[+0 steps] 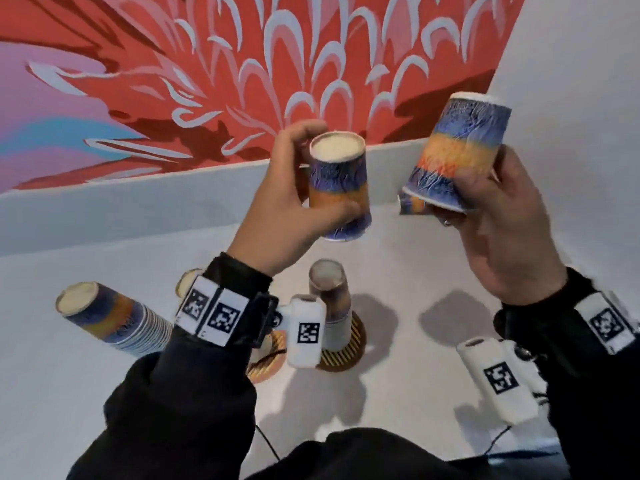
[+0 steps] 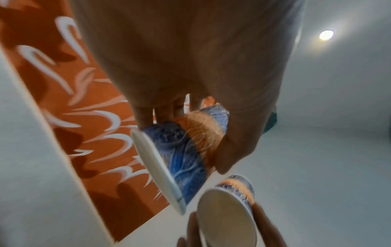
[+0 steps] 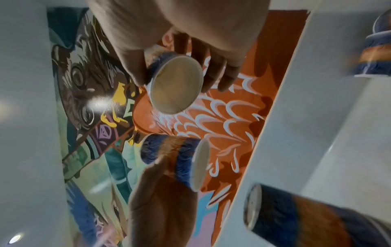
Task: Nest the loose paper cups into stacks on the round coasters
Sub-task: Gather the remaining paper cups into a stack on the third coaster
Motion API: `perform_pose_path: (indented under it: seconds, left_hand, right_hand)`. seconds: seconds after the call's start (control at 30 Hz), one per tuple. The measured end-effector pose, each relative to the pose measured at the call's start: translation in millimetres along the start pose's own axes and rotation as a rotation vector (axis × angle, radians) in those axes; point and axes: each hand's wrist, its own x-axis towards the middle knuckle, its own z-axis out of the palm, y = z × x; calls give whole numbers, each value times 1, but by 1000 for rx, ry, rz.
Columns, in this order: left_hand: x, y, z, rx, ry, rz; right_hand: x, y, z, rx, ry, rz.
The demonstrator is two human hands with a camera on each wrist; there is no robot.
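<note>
Both hands are raised above the white table (image 1: 398, 271), each with one upside-down blue-and-orange paper cup. My left hand (image 1: 306, 174) grips the left cup (image 1: 341, 199) (image 2: 186, 150) with thumb in front and fingers behind. My right hand (image 1: 479, 194) grips the right cup (image 1: 462, 147) (image 3: 175, 85) near its rim, tilted left. The two cups are a short way apart. Below them a nested stack (image 1: 329, 299) stands on a striped round coaster (image 1: 346, 358). A taller stack (image 1: 114, 317) stands further left. A third stack (image 1: 187, 280) is mostly hidden by my left wrist.
One more loose cup (image 1: 410, 204) shows partly behind the right-hand cup, near the low ledge (image 1: 138, 202) at the table's back. A painted red mural wall (image 1: 207, 81) rises behind it. A second coaster (image 1: 265, 370) peeks out under my left wrist.
</note>
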Motion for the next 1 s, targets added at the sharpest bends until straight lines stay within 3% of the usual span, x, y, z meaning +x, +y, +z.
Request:
perform_pose_path:
  seconds: [0.17,0.4,0.47,0.67,0.9,1.0]
  left_hand:
    - [-30,-42,-9,34,-84,-114]
    - [-52,-70,-14,100,-201,-160]
    - [-54,-68,-21,9,-164,-156]
    - [-41,-56,-32,-181,128,-111]
    - [-32,-50,-23,-177,208,-130]
    - [-22,-32,-18,-219,284,-94]
  right_hand:
    - [-15,3,41,-14,134,-25]
    - [-37,11,79,-217,20,-68]
    - [-44,27,84,-280,-7,-48]
    - [-67,75,83,-372,-30,99]
    - [-70,90,66,-468,-107,161]
    - [-63,86,54,-420,-69,195]
